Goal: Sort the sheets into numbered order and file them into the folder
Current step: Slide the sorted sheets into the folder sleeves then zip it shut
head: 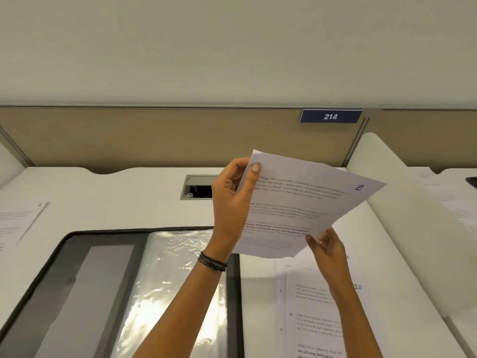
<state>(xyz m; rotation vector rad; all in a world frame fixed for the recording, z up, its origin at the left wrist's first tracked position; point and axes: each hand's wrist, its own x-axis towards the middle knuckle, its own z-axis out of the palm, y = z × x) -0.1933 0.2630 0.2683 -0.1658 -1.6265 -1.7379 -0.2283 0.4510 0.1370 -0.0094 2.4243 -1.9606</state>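
The left grip (235, 200) pinches the upper left corner of a printed sheet (296, 202). Its thumb lies on the front and its other fingers are hidden behind the paper. The right grip (325, 246) pinches the sheet's lower edge, and the fingers behind the page are again out of sight. The sheet hangs tilted in the air above the tabletop (129, 192), between the folder and the stack. A handwritten blue "2" sits near its right corner. The paragraphs of type are too blurred to read, apart from a few words at the top.

The folder (103, 280) lies open on the tabletop below the left forearm, and its near end is cut off by the frame. Glare on its clear plastic sleeve (175, 267) hides whatever may be inside. A dark cord bracelet (211, 262) circles the left wrist.

Right of the folder lies a stack of sheets (315, 319), partly covered by the right forearm. A handwritten "10" shows on it beside the forearm, and the sheet count cannot be told. Another sheet (18, 223) lies at the left edge, cut off, its number too small to make out. More pages (451, 200) lie on the tabletop at far right, faint and half out of frame.

The left grip partly covers a cable opening (197, 187) in the tabletop. A blue plate (330, 116) reading 214 is fixed on the beige partition (154, 135).
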